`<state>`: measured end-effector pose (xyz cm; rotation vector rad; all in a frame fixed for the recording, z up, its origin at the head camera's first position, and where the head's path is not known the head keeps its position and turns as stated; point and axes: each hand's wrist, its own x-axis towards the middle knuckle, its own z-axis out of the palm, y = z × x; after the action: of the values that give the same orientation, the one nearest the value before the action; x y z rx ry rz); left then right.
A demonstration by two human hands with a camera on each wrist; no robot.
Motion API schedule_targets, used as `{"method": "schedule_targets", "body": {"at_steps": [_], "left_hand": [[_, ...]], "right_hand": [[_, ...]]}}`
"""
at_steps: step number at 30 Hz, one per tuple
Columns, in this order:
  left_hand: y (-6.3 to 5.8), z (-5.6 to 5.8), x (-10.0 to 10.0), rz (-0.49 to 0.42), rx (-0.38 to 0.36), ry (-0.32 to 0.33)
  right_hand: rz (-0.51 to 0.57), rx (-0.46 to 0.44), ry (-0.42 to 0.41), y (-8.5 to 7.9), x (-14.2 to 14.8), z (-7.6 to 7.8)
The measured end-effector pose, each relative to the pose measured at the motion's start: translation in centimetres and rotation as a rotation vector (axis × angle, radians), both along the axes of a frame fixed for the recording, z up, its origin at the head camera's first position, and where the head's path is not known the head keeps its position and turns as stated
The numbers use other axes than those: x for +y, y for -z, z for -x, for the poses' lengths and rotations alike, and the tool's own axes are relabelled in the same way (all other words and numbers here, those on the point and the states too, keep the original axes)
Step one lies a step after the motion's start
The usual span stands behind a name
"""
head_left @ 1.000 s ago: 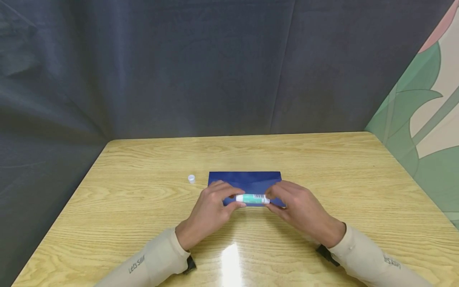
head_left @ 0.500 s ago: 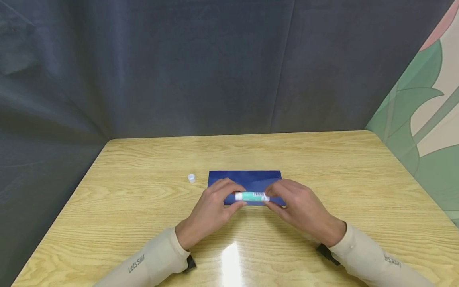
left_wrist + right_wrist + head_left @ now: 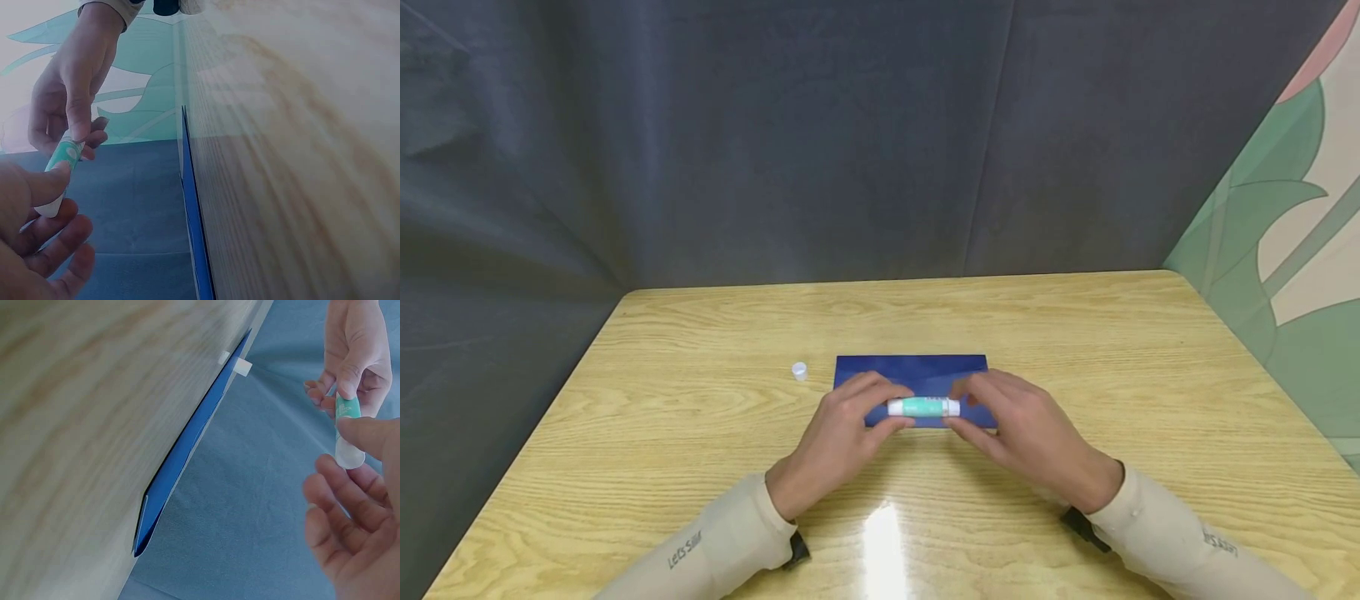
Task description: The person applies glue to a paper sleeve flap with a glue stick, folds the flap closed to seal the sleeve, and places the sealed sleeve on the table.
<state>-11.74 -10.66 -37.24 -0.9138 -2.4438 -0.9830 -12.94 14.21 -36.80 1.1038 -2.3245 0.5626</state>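
A white and teal glue stick is held level between both hands, raised over a dark blue envelope. My left hand pinches its left end between thumb and fingers. At the other end, the right hand has thumb and index finger on the white tip. In the right wrist view the thumb lies across the glue stick while the other fingers are loosely bent. The left wrist view shows both hands on the glue stick too, apart from the tabletop.
A small white cap stands on the wooden table, left of the envelope. Dark cloth hangs behind the table's far edge, and a leaf-patterned wall is at the right.
The glue stick has turned about its length, its barcode rolling up towards the far side. It has shifted slightly left and up in view, with the right fingertips moving a little left.
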Motion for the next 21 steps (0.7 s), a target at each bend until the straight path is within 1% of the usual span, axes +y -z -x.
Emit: {"method": "schedule_targets", "body": {"at_steps": [3, 7, 12, 18, 21], "left_hand": [[-0.04, -0.02, -0.07, -0.003, 0.002, 0.000], [-0.14, -0.01, -0.04, -0.009, 0.016, -0.001], [-0.13, -0.03, 0.02, -0.017, 0.037, -0.007], [-0.01, 0.06, 0.03, -0.021, 0.043, -0.020], [0.08, 0.12, 0.04, -0.028, 0.062, -0.023]], "right_hand": [[-0.020, -0.041, 0.010, 0.05, -0.03, -0.05], [-0.017, -0.078, 0.012, 0.08, -0.11, -0.10], [-0.008, -0.101, 0.002, 0.08, -0.22, -0.17], [-0.029, -0.108, -0.003, 0.19, -0.24, -0.20], [-0.043, -0.124, 0.003, 0.18, -0.19, -0.25]]}}
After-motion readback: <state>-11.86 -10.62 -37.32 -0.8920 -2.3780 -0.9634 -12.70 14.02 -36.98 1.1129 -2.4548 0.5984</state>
